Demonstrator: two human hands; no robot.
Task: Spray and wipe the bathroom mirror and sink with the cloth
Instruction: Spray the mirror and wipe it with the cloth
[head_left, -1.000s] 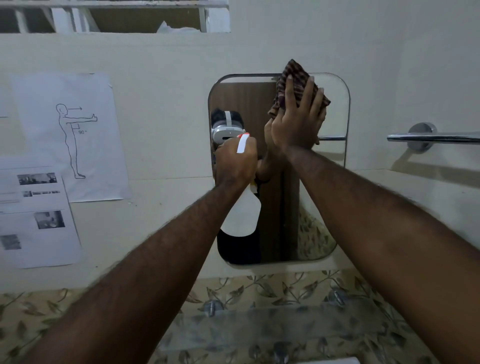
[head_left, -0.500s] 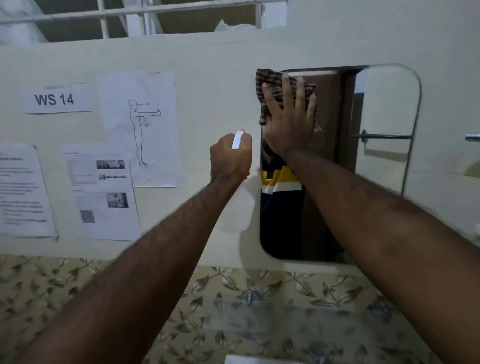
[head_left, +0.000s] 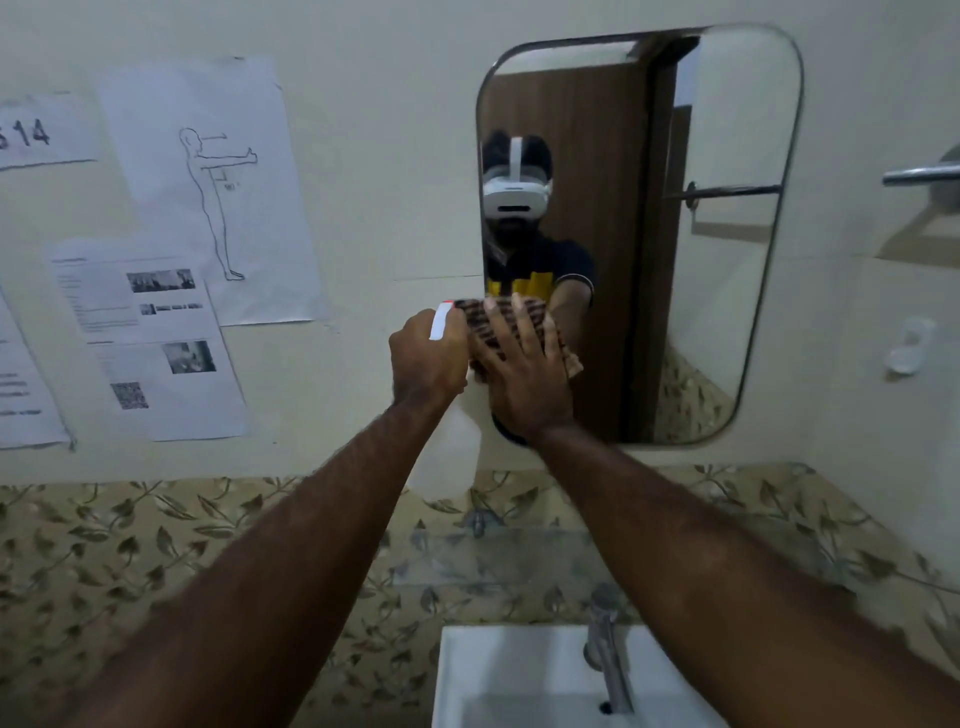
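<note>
Right hand (head_left: 524, 379) flat, fingers spread, pressing striped cloth (head_left: 511, 325) against lower left part of mirror (head_left: 727, 208). Left hand (head_left: 428, 361) just beside it, touching, closed around spray bottle (head_left: 449, 457); white bottle body hangs below fist, nozzle probably facing mirror, blurred. Sink (head_left: 524, 675) with tap (head_left: 605, 654) below right forearm. Papers (head_left: 208, 197) on wall, left of left hand.

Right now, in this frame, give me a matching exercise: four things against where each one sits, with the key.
Things:
1. brown striped cloth
2. white plastic spray bottle
3. white ceramic sink
4. chrome towel bar

Places:
A. on the wall right of the mirror
B. pressed to the mirror's lower left under the right hand
C. gripped in the left hand
D. below the mirror, at the bottom

Pairs: 1-B, 2-C, 3-D, 4-A
</note>
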